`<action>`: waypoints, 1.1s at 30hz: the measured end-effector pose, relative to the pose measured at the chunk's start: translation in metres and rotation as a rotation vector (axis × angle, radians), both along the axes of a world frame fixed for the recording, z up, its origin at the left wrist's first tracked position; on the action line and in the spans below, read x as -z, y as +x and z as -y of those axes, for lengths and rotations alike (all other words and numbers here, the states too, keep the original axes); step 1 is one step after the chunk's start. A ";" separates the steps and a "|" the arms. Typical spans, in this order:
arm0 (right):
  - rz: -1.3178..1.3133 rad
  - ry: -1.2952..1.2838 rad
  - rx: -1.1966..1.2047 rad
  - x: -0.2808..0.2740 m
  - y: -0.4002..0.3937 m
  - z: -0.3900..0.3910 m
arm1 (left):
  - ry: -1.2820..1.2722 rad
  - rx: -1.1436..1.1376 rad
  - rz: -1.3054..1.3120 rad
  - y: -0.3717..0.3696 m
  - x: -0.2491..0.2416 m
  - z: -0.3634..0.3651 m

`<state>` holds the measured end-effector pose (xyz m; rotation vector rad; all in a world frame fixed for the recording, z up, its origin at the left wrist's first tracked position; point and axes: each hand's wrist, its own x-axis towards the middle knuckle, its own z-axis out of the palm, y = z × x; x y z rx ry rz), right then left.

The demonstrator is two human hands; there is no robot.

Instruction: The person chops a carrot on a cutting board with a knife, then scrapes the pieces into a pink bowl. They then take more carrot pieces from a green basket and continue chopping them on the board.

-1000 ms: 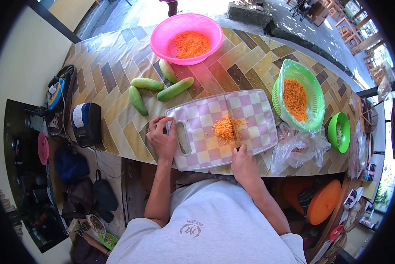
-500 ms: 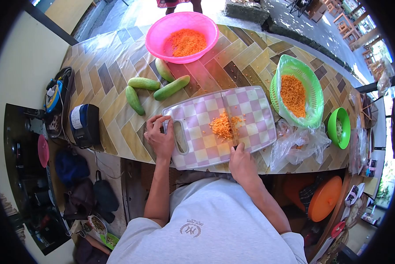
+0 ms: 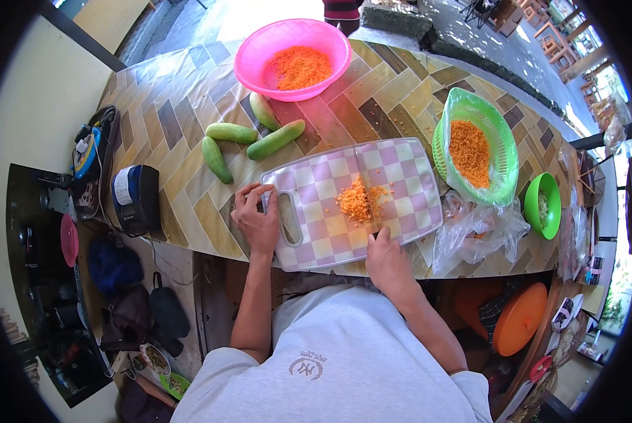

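In the head view, a checkered pink-and-white cutting board (image 3: 407, 225) lies on the table. My left hand (image 3: 255, 218) grips the board's left edge beside its handle slot, fingers closed on the rim. My right hand (image 3: 390, 264) is wrapped around the handle of a knife (image 3: 375, 231) near the board's front edge. The blade points away from me and is hard to make out against the checks. Finely chopped orange bits, resembling carrot (image 3: 355, 200), form a small heap at the blade, with some scattered to its right.
Several cucumbers (image 3: 276, 139) lie beyond the board's left end. A pink basin (image 3: 293, 92) and a plastic-lined green basket (image 3: 503, 151) hold more orange bits. Near the right edge are a crumpled plastic bag (image 3: 471, 240) and a green bowl (image 3: 552, 204). A dark device (image 3: 138, 201) stands left.
The person beyond the table has moved to the right. My hands, the knife and the chopped heap look nearly the same.
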<state>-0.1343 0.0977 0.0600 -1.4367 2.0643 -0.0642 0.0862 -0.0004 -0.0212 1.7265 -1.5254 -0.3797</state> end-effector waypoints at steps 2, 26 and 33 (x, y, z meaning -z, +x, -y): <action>0.033 0.006 0.010 -0.002 0.000 0.001 | -0.004 0.002 -0.008 0.000 0.000 0.001; -0.004 0.009 -0.034 -0.003 -0.005 0.004 | 0.016 -0.001 -0.052 0.002 0.000 0.001; -0.006 0.074 -0.022 0.000 -0.008 0.004 | 0.001 0.003 -0.039 0.003 0.004 0.000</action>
